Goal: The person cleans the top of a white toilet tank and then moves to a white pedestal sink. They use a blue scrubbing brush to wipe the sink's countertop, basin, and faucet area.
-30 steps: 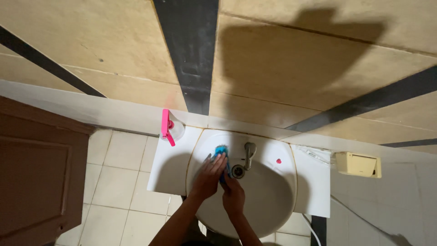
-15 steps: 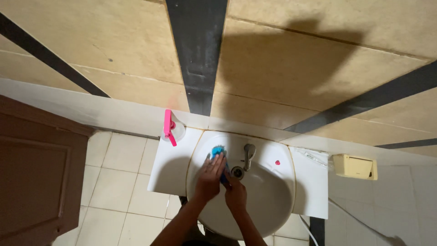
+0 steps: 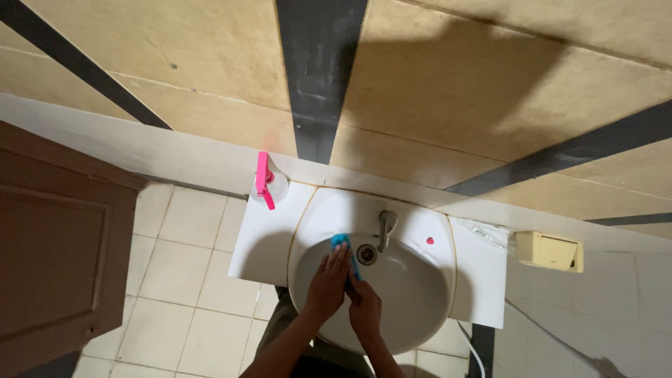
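Nearest the camera, both hands are down in the sink (image 3: 420, 318), pressed together over its left half. The left hand (image 3: 327, 283) is laid flat on top, fingers fairly straight, so no real grip there. The right hand (image 3: 365, 308) is tucked under it, and a blue cloth (image 3: 343, 243) pokes out past the fingertips; whether the right grip is closed around it can't be told, since the left hand covers that part. The cloth's free end sits just beside the drain (image 3: 367, 254), near the sink's middle.

As for progress: no running water can be seen, and how much of the bowl has been gone over can't be judged; it looks mid-scrub at best.

Further back, the tap (image 3: 386, 225) stands at the rear rim, a small pink dot (image 3: 430, 240) is seen to its right, and a pink-topped spray bottle (image 3: 265, 181) is parked at the bench's far left corner.
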